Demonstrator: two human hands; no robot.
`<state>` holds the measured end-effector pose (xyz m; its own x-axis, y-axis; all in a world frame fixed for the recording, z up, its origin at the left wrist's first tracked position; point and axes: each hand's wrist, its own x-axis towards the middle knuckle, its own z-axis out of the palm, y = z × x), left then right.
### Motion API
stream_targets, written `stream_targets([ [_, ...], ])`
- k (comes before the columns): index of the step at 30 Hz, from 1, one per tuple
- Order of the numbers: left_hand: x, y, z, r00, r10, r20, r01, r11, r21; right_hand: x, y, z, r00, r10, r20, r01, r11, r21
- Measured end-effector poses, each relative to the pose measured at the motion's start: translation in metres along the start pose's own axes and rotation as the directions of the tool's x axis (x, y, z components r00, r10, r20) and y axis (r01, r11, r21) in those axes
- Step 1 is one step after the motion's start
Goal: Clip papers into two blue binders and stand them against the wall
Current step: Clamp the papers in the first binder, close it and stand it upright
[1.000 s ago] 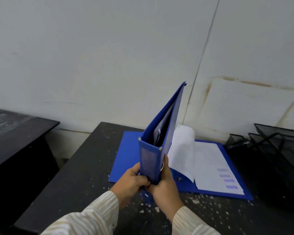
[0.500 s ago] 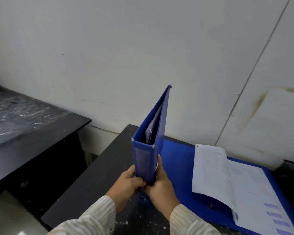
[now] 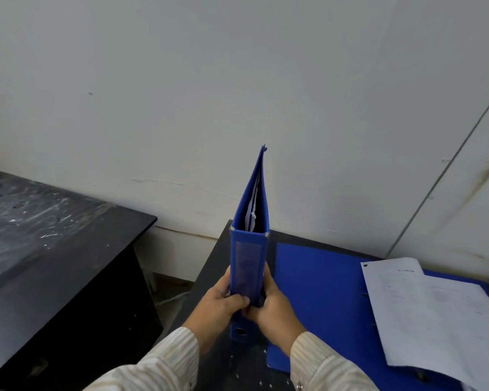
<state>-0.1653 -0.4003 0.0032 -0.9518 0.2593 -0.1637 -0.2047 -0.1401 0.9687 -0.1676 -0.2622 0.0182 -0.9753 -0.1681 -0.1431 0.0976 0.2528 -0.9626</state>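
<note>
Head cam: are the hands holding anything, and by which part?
Yes: the closed blue binder, held upright. The left hand and right hand both grip the lower part of its spine, one from each side.

The left hand (image 3: 219,303) and right hand (image 3: 274,309) cover a band of the upright binder's (image 3: 248,263) lower spine. Its spine label is too blurred to read. Of the papers (image 3: 251,210) inside it, only thin edges show. Right of it, the open binder (image 3: 316,292) runs off the right and bottom edges, and the print on its sheet (image 3: 435,311) is illegible.
</note>
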Motion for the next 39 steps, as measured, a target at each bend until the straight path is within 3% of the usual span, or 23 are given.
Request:
stream_targets([
  [8,0.014,0.01,-0.02,0.993,-0.008,0.121,-0.017,0.979,0.205,0.024,-0.007,0.02,0.988,0.103,-0.114,-0.1,0.995,0.028],
  [27,0.059,0.017,-0.041,0.996,-0.01,0.093,-0.023,0.936,0.351,0.059,-0.016,0.017,0.969,0.203,-0.137,-0.194,0.978,0.08],
  [39,0.076,0.021,-0.045,0.998,-0.004,0.065,-0.02,0.93,0.367,0.076,-0.015,0.014,0.974,0.187,-0.131,-0.175,0.98,0.096],
])
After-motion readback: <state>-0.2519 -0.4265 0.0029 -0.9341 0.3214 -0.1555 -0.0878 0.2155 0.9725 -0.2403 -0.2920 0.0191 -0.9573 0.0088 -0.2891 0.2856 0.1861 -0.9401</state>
